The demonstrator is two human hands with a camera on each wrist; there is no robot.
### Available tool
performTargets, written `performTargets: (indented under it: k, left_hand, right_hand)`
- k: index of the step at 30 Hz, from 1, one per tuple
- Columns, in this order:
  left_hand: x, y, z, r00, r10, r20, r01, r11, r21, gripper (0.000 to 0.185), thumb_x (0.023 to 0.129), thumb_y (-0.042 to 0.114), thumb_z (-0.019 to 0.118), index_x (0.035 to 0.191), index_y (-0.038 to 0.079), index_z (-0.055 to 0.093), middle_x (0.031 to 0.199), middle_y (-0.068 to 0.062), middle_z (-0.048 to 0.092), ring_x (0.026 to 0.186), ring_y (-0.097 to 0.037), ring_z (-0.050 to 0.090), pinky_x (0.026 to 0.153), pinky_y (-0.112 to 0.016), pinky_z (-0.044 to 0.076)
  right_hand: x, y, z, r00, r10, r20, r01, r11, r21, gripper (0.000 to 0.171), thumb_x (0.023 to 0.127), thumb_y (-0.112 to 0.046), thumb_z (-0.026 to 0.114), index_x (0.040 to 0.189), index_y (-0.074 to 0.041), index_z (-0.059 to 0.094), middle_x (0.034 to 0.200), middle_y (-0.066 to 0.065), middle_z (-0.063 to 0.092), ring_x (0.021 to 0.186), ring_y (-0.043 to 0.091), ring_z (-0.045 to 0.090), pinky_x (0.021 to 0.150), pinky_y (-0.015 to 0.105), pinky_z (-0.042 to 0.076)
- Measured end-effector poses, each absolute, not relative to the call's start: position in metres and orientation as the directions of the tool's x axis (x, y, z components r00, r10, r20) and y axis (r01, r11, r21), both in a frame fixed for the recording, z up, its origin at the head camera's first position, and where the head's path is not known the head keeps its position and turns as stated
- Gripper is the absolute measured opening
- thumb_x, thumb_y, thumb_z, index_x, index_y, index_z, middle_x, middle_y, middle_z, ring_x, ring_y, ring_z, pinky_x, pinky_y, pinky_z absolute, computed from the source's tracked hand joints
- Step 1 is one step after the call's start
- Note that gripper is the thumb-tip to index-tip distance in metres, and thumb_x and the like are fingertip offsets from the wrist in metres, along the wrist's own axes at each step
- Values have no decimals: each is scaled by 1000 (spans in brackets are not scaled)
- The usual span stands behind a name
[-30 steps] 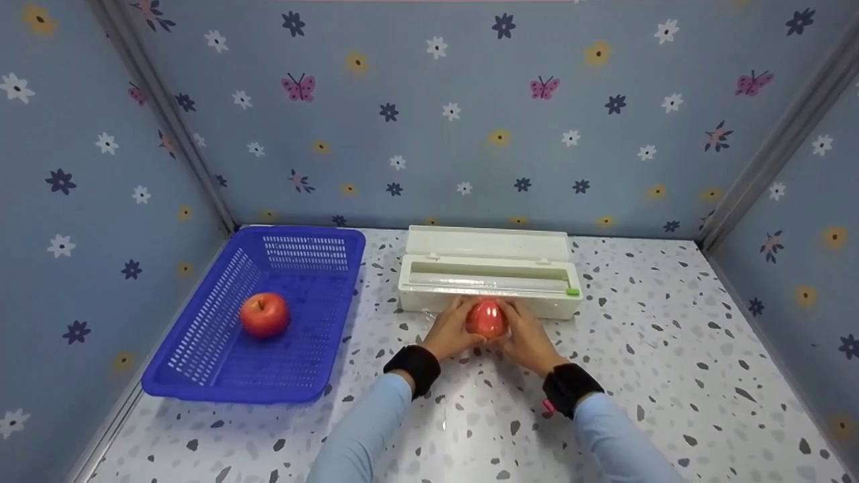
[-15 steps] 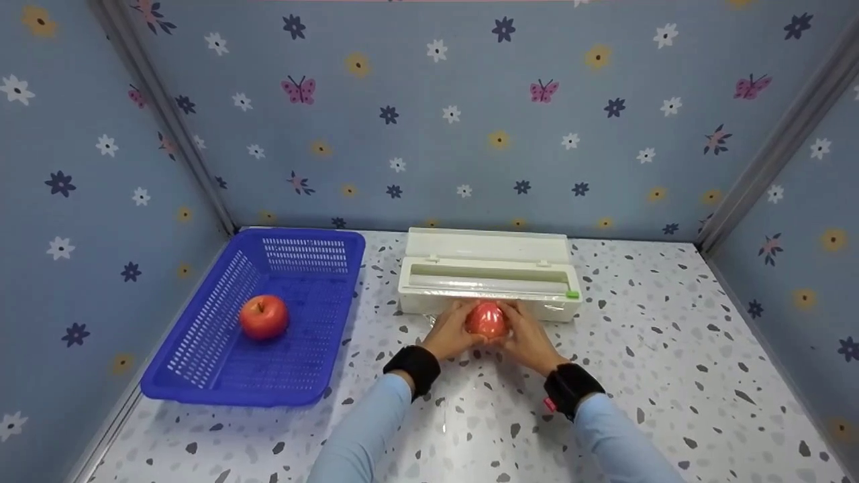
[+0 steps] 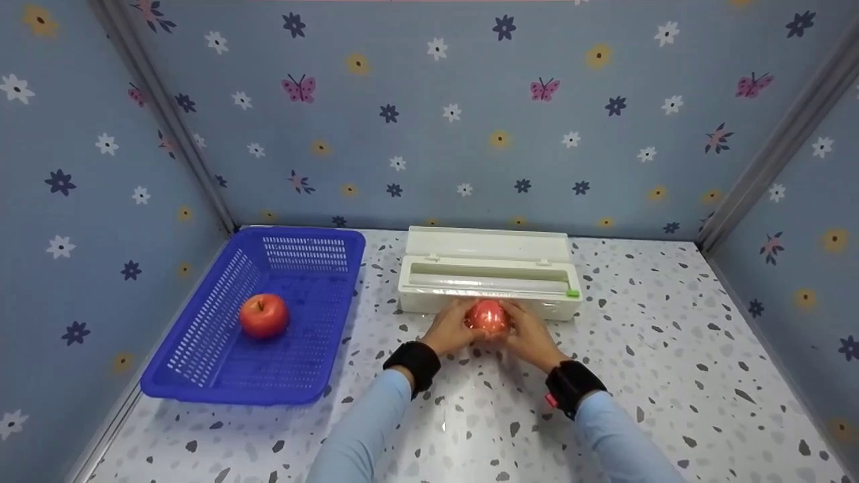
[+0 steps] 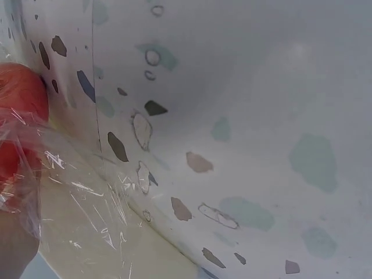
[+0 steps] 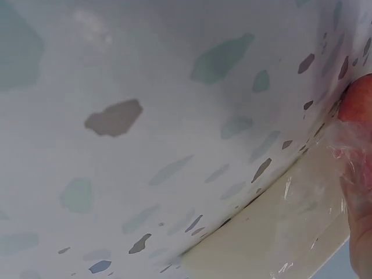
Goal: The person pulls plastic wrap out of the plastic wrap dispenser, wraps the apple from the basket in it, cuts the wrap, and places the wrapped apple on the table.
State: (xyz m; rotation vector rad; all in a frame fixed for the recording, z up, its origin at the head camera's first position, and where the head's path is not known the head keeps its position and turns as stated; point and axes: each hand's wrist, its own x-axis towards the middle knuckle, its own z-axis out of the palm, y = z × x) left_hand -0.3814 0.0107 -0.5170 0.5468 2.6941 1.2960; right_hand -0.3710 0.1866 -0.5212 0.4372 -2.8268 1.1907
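Note:
In the head view, a red apple [image 3: 488,316] sits between both hands, right at the front of a white cling film dispenser [image 3: 419,302]. The left hand [image 3: 451,330] holds the apple's left side, and the right hand [image 3: 533,340] grips its right side. Clear cling film [image 4: 87,197] covers part of the fruit and stretches toward the dispenser in the left wrist view. The right wrist view also has wrinkled cling film [image 5: 314,197] beside the apple [image 5: 356,104]. The dispenser's lid is raised, exposing the film roll [image 3: 488,282]. The apple's underside is hidden.
To the left stands a blue plastic basket [image 3: 335,335] with another red apple [image 3: 264,316] inside. A green slider [image 3: 572,294] is at the dispenser's right end. Flower-patterned panels [image 3: 456,147] enclose the speckled tabletop [image 3: 671,376] at the back and sides.
Both hands stay around the apple near the dispenser. Their fingers and thumbs shift slightly over it, and the right wrist moves a little to the right.

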Motion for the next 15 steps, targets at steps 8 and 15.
performTargets:
  k: [8, 15]
  left_hand:
    - [-381, 10, -522, -931, 362, 49, 251, 535, 807, 60, 76, 22, 72, 131, 13, 49, 126, -11, 54, 112, -23, 53, 95, -36, 45]
    - [-378, 9, -525, -940, 341, 23, 197, 487, 851, 53, 79, 21, 68, 128, 11, 52, 124, -9, 57, 108, -20, 56, 91, -32, 47]
  right_hand:
    - [-367, 188, -518, -958, -256, 130, -271, 660, -701, 60, 73, -1, 70, 129, -3, 48, 120, 18, 58, 102, 28, 60, 87, 38, 51]
    - [-366, 189, -515, -971, -232, 59, -202, 660, -724, 61, 74, -13, 73, 129, -7, 49, 120, 15, 59, 102, 27, 61, 87, 41, 50]
